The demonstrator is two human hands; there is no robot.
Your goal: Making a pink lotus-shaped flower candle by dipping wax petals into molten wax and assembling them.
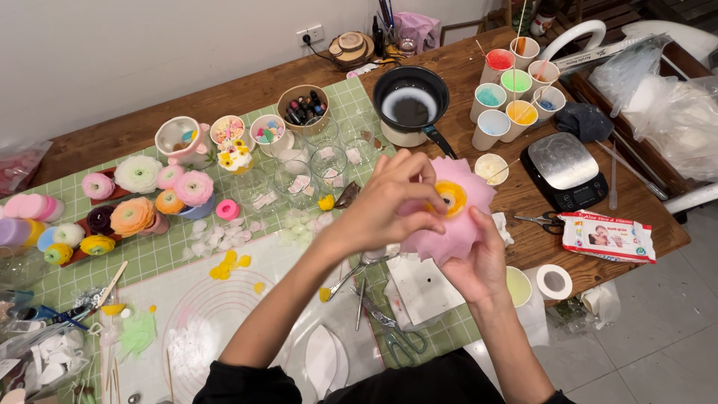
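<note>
A pink wax flower [458, 217] with a yellow and orange centre is held up above the table edge. My right hand [479, 262] cups it from below, fingers wrapped under the petals. My left hand [393, 202] comes in from the left, with its fingertips on the petals beside the yellow centre. Below the hands on the green mat lie scissors [400, 335], metal tweezers [350, 275] and a white sheet of paper [426, 288].
Finished wax flowers [138, 206] sit at the left. Glass jars [295, 179], bowls of small bits [303, 105], a black melting pot [410, 97], cups of coloured wax [516, 86], a digital scale [565, 168], wet wipes [607, 236] and a tape roll [554, 281] crowd the wooden table.
</note>
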